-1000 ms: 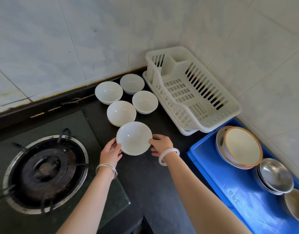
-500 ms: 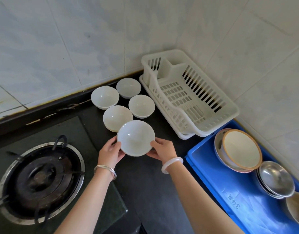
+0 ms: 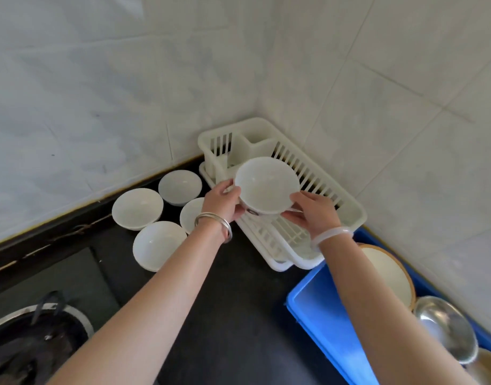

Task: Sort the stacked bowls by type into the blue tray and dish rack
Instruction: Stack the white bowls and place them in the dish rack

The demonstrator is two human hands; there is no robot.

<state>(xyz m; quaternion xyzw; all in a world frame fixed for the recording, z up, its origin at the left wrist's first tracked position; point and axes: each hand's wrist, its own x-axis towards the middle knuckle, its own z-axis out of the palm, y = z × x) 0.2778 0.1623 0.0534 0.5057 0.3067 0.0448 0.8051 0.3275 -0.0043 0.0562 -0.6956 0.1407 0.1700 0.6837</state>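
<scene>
- Step in hand: carrying one white bowl [image 3: 267, 184] to the white dish rack [image 3: 349, 215]. Bowl is airborne, mouth up and tipped slightly toward the camera, over the rack's middle section, clear of the rack floor as far as can be judged.
- Grip: left hand [image 3: 223, 201] clamped on the bowl's left rim and underside; right hand [image 3: 313, 211] clamped on the near-right rim, fingers curled beneath. Both hands loaded with the one bowl.
- A dark mark shows on the bowl's outer wall near the base; too small to read.
- Four more white bowls [image 3: 137, 208] sit mouth up on the dark surface [image 3: 233, 301], left of the rack, in a tight cluster; one is partly hidden behind the left wrist.
- Blue tray [image 3: 319, 312] at near right already holds a tan-rimmed bowl [image 3: 388, 273] and steel bowls [image 3: 447, 327], partly cut off by the frame edge.
- Gas burner [image 3: 33, 345] at near left, not involved.
- Rack looks empty beneath the bowl, as far as visible.
- Judgement: early in the rack half of the sort; four bowls to go.
- Next move calls for lowering the bowl onto the rack floor, settling it stable, then loosening both hands together.
</scene>
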